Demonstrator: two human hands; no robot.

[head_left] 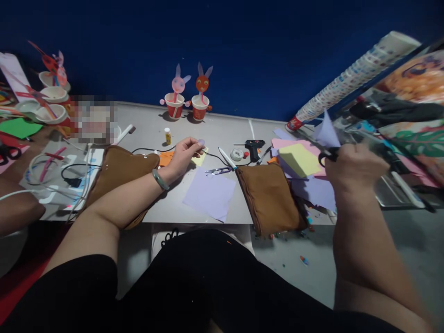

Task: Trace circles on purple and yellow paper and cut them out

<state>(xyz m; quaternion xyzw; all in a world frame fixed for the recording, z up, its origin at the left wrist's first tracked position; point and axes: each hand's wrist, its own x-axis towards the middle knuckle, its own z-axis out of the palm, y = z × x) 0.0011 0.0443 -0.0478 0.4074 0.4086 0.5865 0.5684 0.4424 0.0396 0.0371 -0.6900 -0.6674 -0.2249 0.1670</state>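
Observation:
My left hand [187,151] is closed in a pinch on a small round piece of purple paper [201,142], above the table's middle. Off to the right, my raised right hand [359,166] is closed around black-handled scissors [328,158]; their blades are hard to make out. A pointed sheet of purple paper [327,133] rises just beyond that hand, and I cannot tell whether the hand touches it. A square purple sheet [211,193] lies flat near the front edge. Small snips [219,171] and a white pen [227,158] rest just behind it.
Brown cloth pouches [126,173] lie left and right. A black glue gun [255,149], a tape roll [237,154] and a small yellow bottle [168,136] stand farther back. Two cup rabbits [200,107] stand near the blue wall. Stacked paper cups [347,83] lean right. Another person's arm [19,208] shows left.

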